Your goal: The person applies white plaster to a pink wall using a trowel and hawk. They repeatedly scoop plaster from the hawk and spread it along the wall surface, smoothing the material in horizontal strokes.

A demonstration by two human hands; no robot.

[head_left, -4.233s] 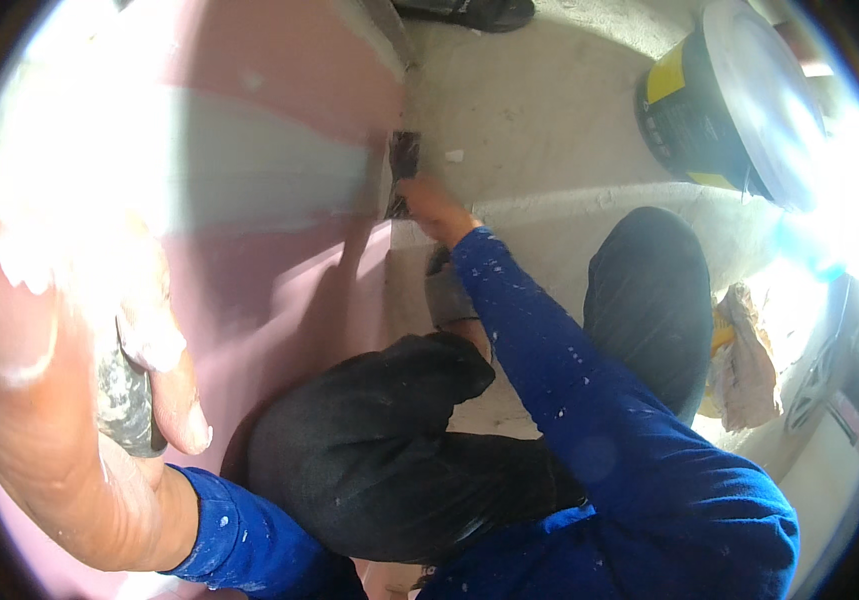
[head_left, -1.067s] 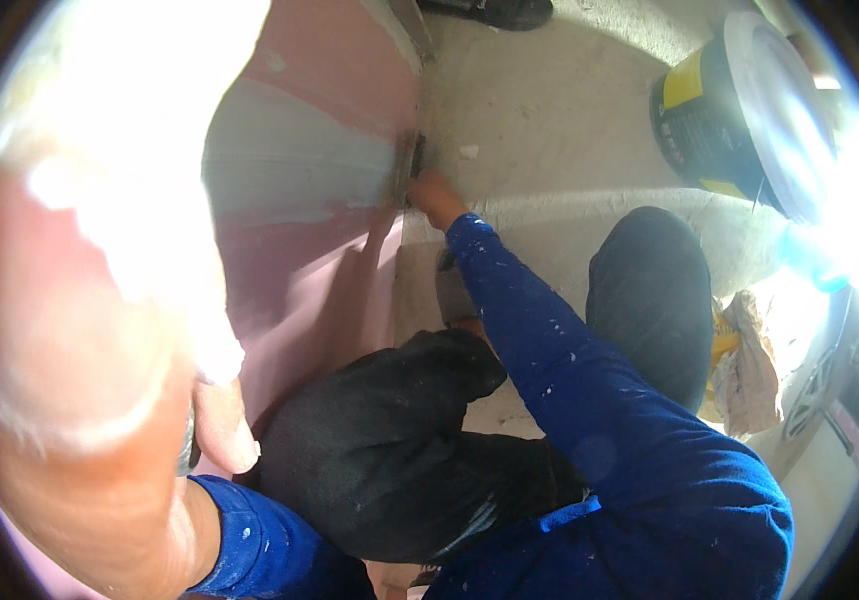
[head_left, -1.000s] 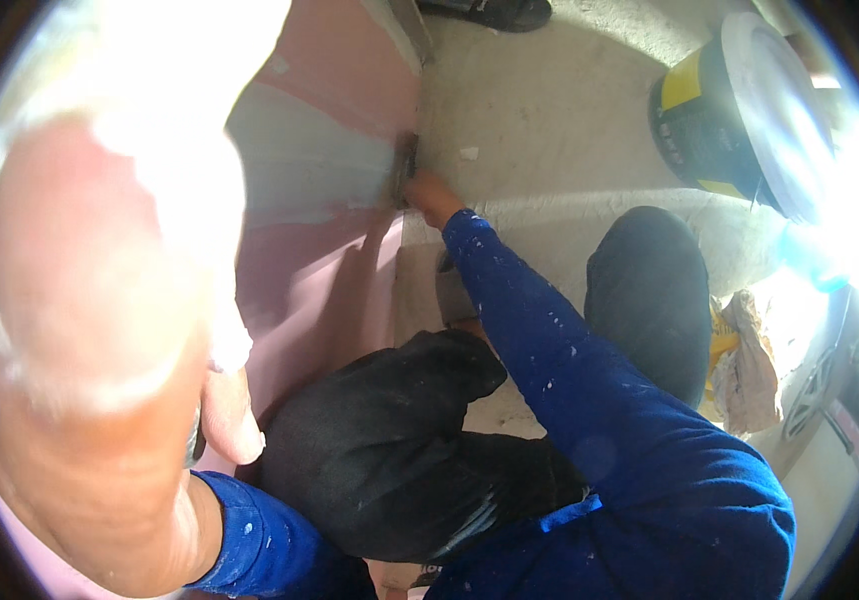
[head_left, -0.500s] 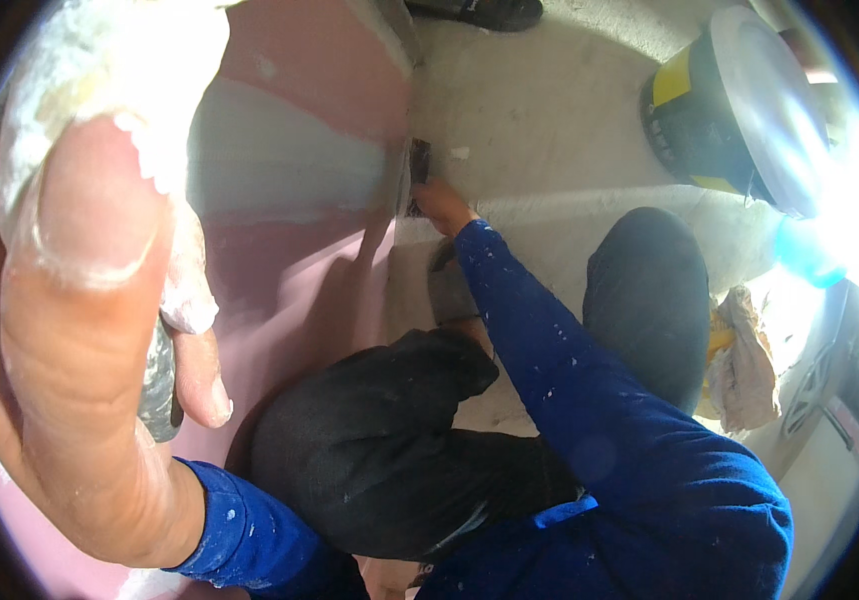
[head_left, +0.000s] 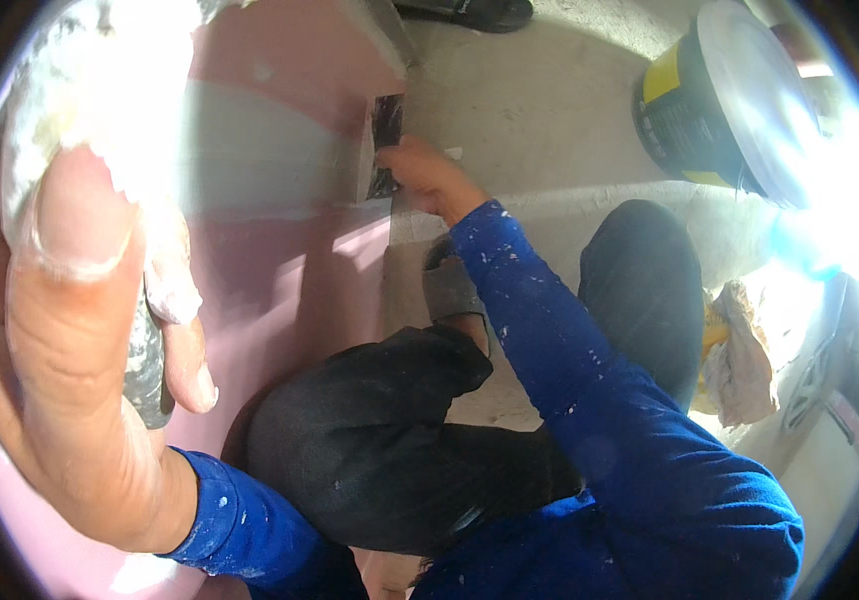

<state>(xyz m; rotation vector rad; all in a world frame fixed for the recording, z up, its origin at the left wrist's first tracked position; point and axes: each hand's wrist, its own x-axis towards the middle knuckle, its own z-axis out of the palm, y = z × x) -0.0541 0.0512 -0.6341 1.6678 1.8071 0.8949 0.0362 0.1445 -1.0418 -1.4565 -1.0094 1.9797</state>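
In the near left, my left hand (head_left: 79, 360) is wrapped round the grey-black handle (head_left: 147, 370) of a tool. White joint compound (head_left: 89, 90) is heaped over its head, in glare, so its blade cannot be made out. Compound also coats some fingers. Farther off, my right hand (head_left: 429, 178) grips a wide, dark-backed putty knife (head_left: 386, 120) at the lower edge of a pink wallboard (head_left: 279, 290). The blade lies at a pale grey band of filler (head_left: 259, 150) that runs across the board; I cannot tell whether it touches.
A dark bucket with a yellow label (head_left: 694, 110) is tipped at the upper right. A crumpled, dusty bag or cloth (head_left: 739, 360) lies by my right knee (head_left: 644, 300). Bright light glares beside it. A dark shoe (head_left: 479, 12) shows at the top edge of the concrete floor (head_left: 539, 110).
My right hand and the putty knife have moved left and slightly up, from the floor edge onto the wallboard. My left hand has shifted slightly in view, still holding the loaded tool.
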